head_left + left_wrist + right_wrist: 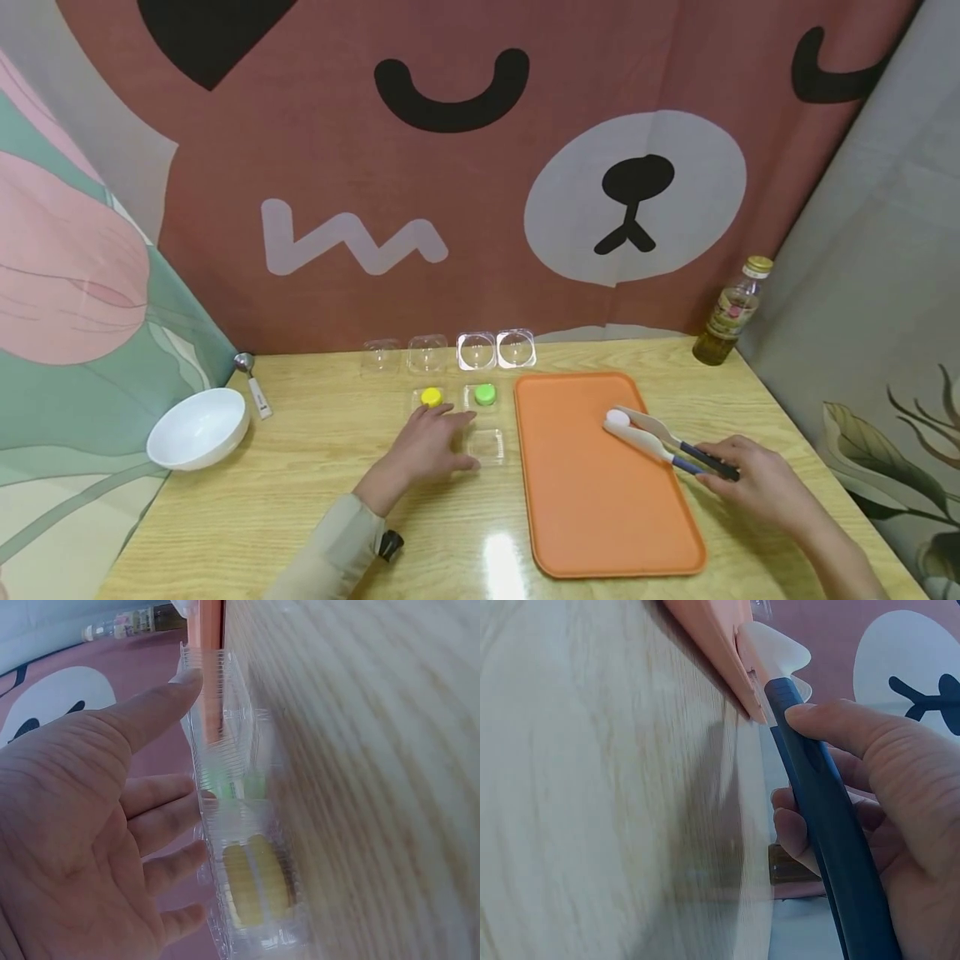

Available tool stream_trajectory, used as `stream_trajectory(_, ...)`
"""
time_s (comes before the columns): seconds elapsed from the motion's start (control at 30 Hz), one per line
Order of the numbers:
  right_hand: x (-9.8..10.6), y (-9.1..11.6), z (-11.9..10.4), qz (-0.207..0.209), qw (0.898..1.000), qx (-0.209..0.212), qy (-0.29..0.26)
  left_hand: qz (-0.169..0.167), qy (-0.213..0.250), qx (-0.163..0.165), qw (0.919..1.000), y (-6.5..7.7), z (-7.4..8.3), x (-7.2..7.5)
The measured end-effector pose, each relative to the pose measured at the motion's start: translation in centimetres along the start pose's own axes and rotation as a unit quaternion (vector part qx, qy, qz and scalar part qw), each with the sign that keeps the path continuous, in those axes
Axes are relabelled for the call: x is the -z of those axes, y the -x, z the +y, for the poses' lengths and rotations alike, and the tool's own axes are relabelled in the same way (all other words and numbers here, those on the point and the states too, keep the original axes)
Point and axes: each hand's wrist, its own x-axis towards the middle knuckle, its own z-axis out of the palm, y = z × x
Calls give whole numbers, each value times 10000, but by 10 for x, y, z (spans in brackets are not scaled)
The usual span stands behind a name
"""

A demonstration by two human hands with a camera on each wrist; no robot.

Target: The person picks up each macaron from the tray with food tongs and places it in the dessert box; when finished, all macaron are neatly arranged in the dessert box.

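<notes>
My left hand [427, 448], fingers spread, is at a small clear plastic container [487, 446]. In the left wrist view its thumb and index fingertips are at the container's ribbed wall. Close behind, a yellow macaron-like round [259, 881] and a green round [485, 394] sit in two similar containers. My right hand [765, 483] holds tongs [637, 439] with white tips and dark blue handles, its thumb lying along a handle. Between the tips is a pale pinkish-white round [617, 417], over the orange tray [600, 508]. From the head view, I cannot tell whether it touches the tray.
Several clear square lids or trays [476, 351] are lined up at the back. On the left are a white bowl [198, 429] and a metal scoop [255, 387]. A gold-capped glass bottle [727, 317] stands in the back right corner. Patterned cloths surround the wooden table [442, 550].
</notes>
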Motion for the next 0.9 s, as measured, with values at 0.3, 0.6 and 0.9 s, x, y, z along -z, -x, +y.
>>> stream_trajectory(0.3, -4, 2, -2, 256, 9996, 125, 12, -120, -50, 77, 9999, -4, -2, 2)
stream_trajectory(0.6, -5, 2, -3, 482, 9986, 197, -89, -185, 1, 77, 9998, -4, 0, 3)
stream_trajectory(0.9, 2, -7, -9, 529, 9983, 149, -209, -142, -129, 85, 9998, -5, 0, 2)
